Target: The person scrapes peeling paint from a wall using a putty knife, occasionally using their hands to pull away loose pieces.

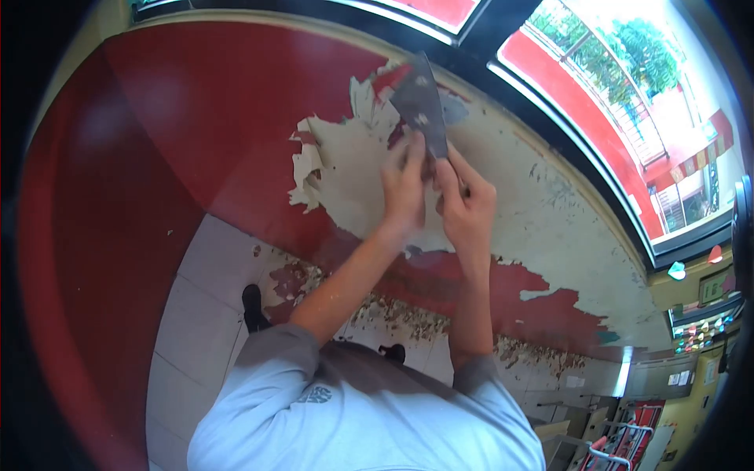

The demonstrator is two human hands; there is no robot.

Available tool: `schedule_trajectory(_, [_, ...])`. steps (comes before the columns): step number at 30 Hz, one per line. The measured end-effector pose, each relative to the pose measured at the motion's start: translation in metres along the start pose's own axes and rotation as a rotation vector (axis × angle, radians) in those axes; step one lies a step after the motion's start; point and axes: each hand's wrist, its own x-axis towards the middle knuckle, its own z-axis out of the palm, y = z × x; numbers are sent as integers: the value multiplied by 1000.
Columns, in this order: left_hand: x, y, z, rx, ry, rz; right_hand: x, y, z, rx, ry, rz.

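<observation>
A broad grey scraper (421,100) points up against the wall near the window ledge, its blade flecked with pale spots. My right hand (468,198) is closed around the scraper's lower end, where most of the handle is hidden by fingers. From the other side, my left hand (404,185) grips the scraper low on its blade. Red paint (228,102) covers the wall to the left. Curled, torn paint flakes (308,165) stand out along the edge of a bare off-white patch (353,173).
Paint chips (400,318) litter the tiled floor (196,298) along the wall's foot. A dark window frame (581,149) runs above the ledge. Metal-framed furniture (613,439) stands at the lower right. My shoe (253,306) is near the wall.
</observation>
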Motion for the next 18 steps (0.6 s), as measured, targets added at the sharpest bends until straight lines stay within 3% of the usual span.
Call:
schedule_trajectory(3, [6, 30, -7, 50, -151, 48, -1, -3, 4, 33, -46, 6])
schedule_trajectory(5, [0, 27, -19, 368, -262, -121, -22, 13, -16, 13, -67, 125])
schedule_trajectory(9, [-4, 12, -39, 404, -270, -232, -49, 47, -48, -56, -116, 167])
schedule_trajectory(15, [-11, -17, -47, 316, -200, -288, -84, 58, -62, 117, -98, 343])
schedule_trajectory(18, [-12, -13, -33, 194, -172, -138, -81, 50, -17, 297, 47, 381])
